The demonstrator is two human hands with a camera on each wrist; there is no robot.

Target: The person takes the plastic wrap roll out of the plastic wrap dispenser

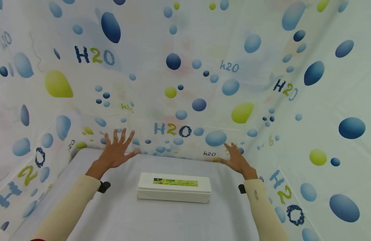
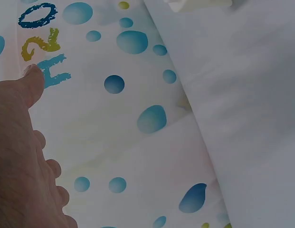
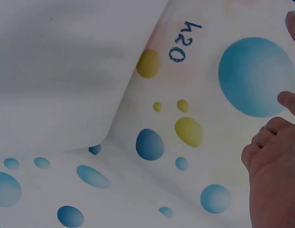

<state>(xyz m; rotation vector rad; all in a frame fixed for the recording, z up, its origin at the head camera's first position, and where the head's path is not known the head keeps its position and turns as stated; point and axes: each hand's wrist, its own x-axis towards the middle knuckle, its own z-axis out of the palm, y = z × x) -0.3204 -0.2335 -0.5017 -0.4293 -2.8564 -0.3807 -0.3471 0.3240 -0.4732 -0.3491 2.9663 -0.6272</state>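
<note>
A long white box (image 1: 174, 194) with a yellow-green label (image 1: 175, 182) lies on the white table, its lid on. Beyond its left end my left hand (image 1: 116, 151) is raised with the fingers spread, holding nothing. My right hand (image 1: 236, 160) is up past the box's right end, fingers extended and nothing in them. In the left wrist view, the left hand (image 2: 19, 156) shows at the left edge against the curtain. The right wrist view has the right hand (image 3: 275, 156) at its right edge, also before the curtain.
A curtain (image 1: 149, 110) printed with blue and green drops and "H2O" lettering surrounds the table (image 1: 161, 221) at the back and both sides. Dark bands sit at both wrists. Something red shows at the bottom left edge of the head view.
</note>
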